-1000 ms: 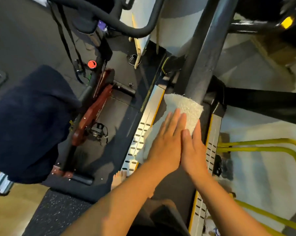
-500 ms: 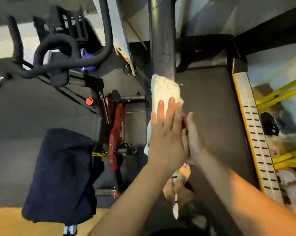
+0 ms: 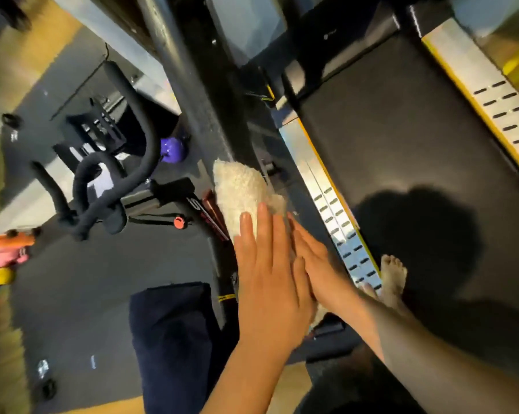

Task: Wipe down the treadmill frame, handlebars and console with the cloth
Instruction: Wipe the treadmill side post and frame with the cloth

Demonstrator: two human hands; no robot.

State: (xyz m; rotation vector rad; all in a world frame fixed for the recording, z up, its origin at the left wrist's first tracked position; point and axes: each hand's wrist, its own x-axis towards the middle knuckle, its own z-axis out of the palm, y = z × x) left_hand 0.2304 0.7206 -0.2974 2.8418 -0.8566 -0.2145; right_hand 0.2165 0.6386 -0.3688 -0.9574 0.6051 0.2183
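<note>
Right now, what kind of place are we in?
Probably a gym, maybe a home one: a treadmill belt with slotted side rails, an exercise bike beside it, and dark rubber flooring.

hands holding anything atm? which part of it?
The white cloth, at its lower end. The left hand and right hand press it with straight fingers against the treadmill upright. Neither hand curls round it.

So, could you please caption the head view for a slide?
Left hand and right hand press a white cloth against the treadmill's upright post.
</note>
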